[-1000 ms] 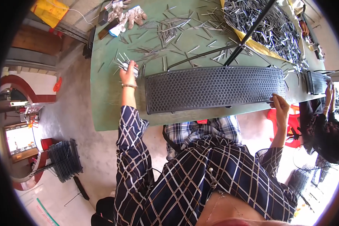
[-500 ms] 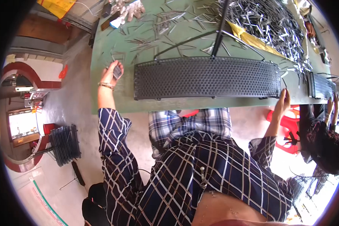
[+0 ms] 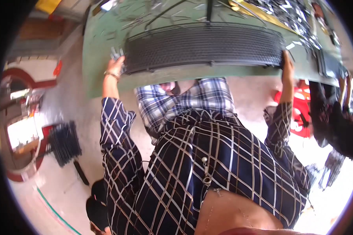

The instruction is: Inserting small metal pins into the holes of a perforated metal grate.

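Observation:
A long black perforated metal panel with thin rods behind it stands near the front edge of a green worktable. At its left end is my left hand, closed around small grey metal pieces that stick up past the fingers. Blur hides their exact shape. My right hand grips the panel's right end, fingers along its edge. A small pale strip shows just above those fingertips.
Thin metal strips lie scattered behind the panel. A heap of metal strips rests on yellow sheeting at the far right. Another person's arm works by a second dark panel. A red stool stands below.
My left hand has come in against the panel's left end, and my right hand has closed on its right end. The whole view has shifted, so the table sits higher.

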{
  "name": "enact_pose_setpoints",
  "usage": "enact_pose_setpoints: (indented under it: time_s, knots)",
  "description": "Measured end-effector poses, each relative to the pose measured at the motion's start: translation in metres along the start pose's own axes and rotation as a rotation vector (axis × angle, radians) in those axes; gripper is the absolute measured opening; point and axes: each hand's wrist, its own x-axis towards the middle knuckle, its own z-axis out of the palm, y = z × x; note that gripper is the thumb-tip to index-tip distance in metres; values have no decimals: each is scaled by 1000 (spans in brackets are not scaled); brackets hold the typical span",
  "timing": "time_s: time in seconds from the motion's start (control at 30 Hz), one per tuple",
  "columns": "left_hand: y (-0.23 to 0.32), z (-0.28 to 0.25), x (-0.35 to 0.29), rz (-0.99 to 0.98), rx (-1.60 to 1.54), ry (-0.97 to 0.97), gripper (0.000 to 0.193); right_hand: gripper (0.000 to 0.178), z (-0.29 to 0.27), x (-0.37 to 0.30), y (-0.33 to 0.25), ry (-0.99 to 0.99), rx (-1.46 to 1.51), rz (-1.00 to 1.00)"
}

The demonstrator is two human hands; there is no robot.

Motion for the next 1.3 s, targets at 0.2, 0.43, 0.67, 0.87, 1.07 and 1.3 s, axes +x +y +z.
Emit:
enact_pose_setpoints:
  time_s: [0.2,0.43,0.67,0.87,1.07,1.3]
  knots:
    - [22,59,9,-124,-420,59,41,49,-17,75,28,-22,8,21]
    - [27,60,-5,-52,-361,86,36,51,-4,64,-2,-32,41,118]
    - [3,43,-2,-165,-111,149,60,50,1,68,22,-10,-80,120]
    - [-36,27,-27,-91,-329,38,24,40,-17,31,19,-49,27,76]
    - [-38,6,-68,52,-317,86,21,42,-40,19,21,-158,-162,4]
    - [-61,-27,-57,48,-679,52,16,36,-8,-20,31,-129,306,291]
